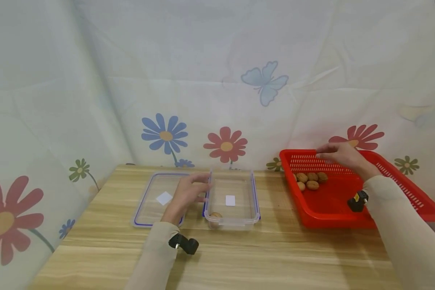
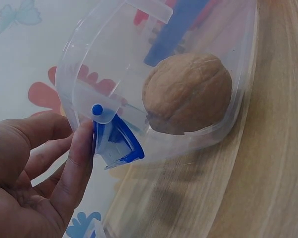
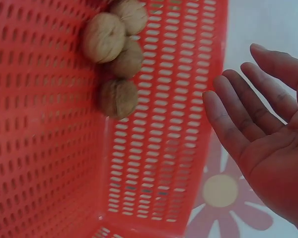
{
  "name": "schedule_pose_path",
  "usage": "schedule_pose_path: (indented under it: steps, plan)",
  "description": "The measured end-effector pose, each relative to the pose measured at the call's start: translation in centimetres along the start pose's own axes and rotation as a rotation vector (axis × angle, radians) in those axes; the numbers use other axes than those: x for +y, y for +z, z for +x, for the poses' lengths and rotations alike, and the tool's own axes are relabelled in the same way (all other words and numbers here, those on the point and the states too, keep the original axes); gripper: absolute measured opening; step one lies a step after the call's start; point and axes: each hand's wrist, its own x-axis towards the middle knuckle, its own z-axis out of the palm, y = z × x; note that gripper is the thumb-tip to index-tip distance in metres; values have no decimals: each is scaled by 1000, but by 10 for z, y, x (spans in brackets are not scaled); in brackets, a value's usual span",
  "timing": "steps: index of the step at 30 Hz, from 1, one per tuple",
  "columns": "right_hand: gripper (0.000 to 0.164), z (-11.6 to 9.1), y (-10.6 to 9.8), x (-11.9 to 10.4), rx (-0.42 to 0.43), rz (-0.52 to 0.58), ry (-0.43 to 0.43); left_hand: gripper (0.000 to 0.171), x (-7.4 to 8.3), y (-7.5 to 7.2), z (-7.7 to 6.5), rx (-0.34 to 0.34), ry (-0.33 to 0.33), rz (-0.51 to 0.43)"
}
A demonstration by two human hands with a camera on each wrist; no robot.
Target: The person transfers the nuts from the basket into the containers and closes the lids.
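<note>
A clear plastic box with blue side clips stands in the middle of the table. One walnut lies inside it at the near left corner. My left hand is at the box's left side, where a fingertip touches the blue clip by the rim; its fingers are loosely extended. To the right, my right hand hovers over the back part of the red basket, fingers extended and palm bare. Several walnuts are grouped in the basket's left part.
A clear lid with a blue seal lies flat left of the box, partly behind my left hand. Behind the wooden table hangs a flowered curtain. The basket's raised walls surround the walnuts.
</note>
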Motion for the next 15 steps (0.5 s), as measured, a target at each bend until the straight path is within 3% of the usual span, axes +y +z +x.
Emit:
schedule_pose_path:
  steps: [15]
  plan:
    - [46,12,9,30,9,-52,34,43,2,0,-1,1,-4,-3]
